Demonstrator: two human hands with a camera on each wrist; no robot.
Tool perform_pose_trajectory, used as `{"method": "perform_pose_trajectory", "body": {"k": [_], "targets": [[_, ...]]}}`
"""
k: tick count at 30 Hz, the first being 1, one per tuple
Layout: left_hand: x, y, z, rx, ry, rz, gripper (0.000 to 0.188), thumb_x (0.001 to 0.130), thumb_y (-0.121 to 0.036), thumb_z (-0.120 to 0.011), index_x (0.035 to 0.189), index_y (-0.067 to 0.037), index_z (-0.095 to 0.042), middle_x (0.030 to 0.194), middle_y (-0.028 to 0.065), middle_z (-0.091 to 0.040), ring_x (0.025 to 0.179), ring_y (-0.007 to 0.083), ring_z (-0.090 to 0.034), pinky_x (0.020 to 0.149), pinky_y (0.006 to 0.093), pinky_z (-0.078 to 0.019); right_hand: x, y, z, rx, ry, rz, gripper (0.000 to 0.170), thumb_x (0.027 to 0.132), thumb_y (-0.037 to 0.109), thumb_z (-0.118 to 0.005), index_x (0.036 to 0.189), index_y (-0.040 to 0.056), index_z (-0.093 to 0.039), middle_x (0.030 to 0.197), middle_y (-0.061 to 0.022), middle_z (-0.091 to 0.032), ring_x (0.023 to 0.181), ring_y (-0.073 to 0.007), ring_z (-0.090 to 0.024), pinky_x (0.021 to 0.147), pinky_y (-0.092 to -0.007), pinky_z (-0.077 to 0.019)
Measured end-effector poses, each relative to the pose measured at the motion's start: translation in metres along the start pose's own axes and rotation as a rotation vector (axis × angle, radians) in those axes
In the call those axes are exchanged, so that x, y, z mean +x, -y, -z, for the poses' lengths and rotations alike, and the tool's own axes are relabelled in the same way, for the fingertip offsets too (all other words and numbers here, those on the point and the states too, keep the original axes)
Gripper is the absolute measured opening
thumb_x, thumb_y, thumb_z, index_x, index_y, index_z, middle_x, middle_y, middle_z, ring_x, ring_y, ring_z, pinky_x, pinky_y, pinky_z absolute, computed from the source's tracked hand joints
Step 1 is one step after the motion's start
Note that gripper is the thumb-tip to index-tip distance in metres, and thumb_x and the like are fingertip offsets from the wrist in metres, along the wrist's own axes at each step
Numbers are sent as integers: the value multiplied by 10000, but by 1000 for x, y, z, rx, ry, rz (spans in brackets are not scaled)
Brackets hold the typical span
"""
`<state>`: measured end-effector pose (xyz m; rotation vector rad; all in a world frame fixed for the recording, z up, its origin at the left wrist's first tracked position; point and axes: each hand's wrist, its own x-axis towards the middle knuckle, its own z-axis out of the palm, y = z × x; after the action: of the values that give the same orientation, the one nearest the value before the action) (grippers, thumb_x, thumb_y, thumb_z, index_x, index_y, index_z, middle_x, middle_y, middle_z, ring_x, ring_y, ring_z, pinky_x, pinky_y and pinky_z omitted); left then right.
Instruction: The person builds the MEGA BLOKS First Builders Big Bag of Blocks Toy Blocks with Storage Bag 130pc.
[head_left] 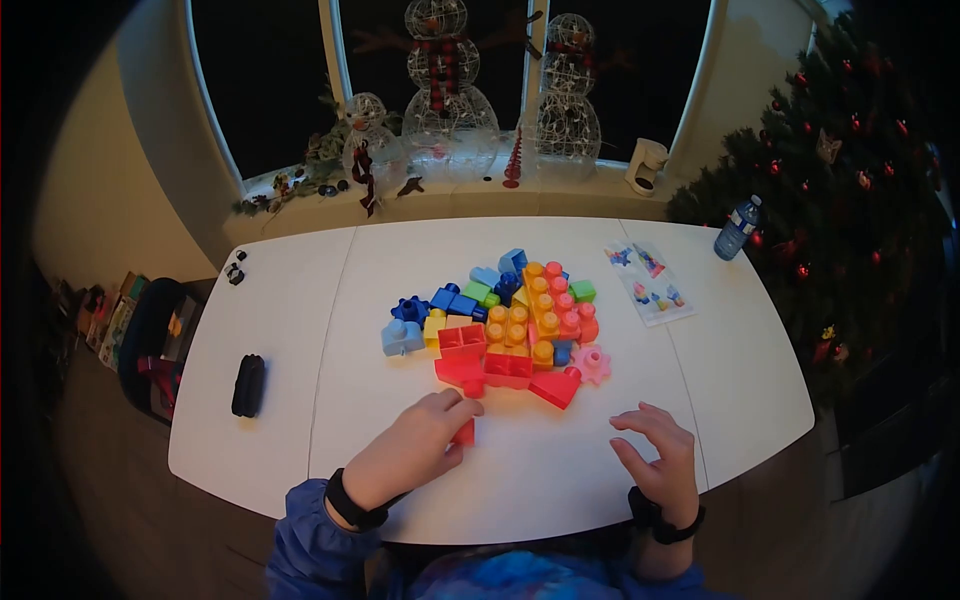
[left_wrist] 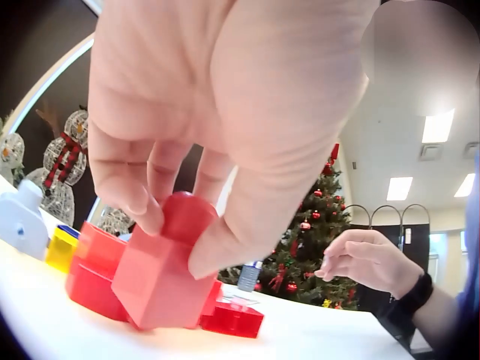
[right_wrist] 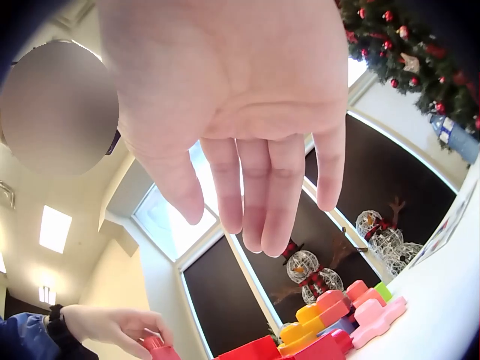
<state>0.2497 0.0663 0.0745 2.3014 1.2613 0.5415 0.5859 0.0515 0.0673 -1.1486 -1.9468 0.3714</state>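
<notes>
Between its thumb and fingers my left hand (head_left: 424,441) pinches a red toy building block (left_wrist: 166,271) by its round stud, at the near side of a pile of blocks. Just beyond it lie more red blocks (head_left: 460,372). My right hand (head_left: 660,455) is held over the table to the right, fingers relaxed and holding nothing. Its nearest pieces are a slanted red block (head_left: 555,387) and a pink gear-shaped piece (head_left: 591,364). Yellow-orange blocks (head_left: 508,328) stand mid-pile, with blue blocks (head_left: 460,301) at the back left.
On the white table (head_left: 380,480) a black case (head_left: 248,385) lies at the left. A printed picture sheet (head_left: 650,284) and a water bottle (head_left: 738,228) are at the far right. Wire snowmen (head_left: 450,110) stand on the windowsill, and a decorated tree (head_left: 810,200) stands to the right.
</notes>
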Motion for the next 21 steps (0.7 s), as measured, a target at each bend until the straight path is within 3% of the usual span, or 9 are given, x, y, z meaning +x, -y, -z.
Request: {"method": "perform_pose_trajectory", "body": {"k": [2, 8, 14, 17, 21], "targets": [[3, 0, -16, -35, 93, -27, 437, 821, -4, -735, 1241, -6, -613, 1149, 196, -650, 1100, 378, -644, 949, 429, -547, 2, 2, -1, 9, 16, 6, 206, 864, 89, -827, 1054, 45, -762, 1001, -101, -791, 945, -309, -756, 1041, -519, -550], [5, 11, -33, 12, 121, 40, 449, 833, -53, -769, 1253, -18, -613, 1171, 197, -655, 1139, 377, -635, 969, 430, -540, 1, -1, 2, -9, 35, 12, 217, 859, 90, -834, 1058, 44, -761, 1003, -105, -788, 941, -320, -753, 1017, -498, -565], [-4, 1, -24, 6, -22, 64, 503, 835, -165, -845, 1260, -17, -622, 1227, 196, -659, 1142, 394, -626, 990, 438, -529, 39, -1, 33, -59, 66, -35, 270, 842, 75, -848, 1091, 39, -750, 1040, -117, -770, 957, -298, -746, 862, -393, -583], [-10, -1, -23, 31, -75, 129, 473, 843, -180, -842, 1237, -12, -641, 1221, 190, -667, 1137, 387, -633, 982, 432, -535, 79, -5, 38, -43, 119, -3, 261, 864, 107, -835, 1091, 32, -732, 1045, -130, -753, 959, -306, -735, 843, -384, -582], [-12, -1, -34, 23, -114, 108, 362, 848, -152, -815, 1163, -31, -684, 1116, 161, -689, 1057, 368, -649, 932, 429, -545, 117, -17, 17, -74, 268, 184, 201, 900, 135, -792, 1048, 27, -711, 1018, -141, -723, 925, -332, -714, 795, -401, -571]]}}
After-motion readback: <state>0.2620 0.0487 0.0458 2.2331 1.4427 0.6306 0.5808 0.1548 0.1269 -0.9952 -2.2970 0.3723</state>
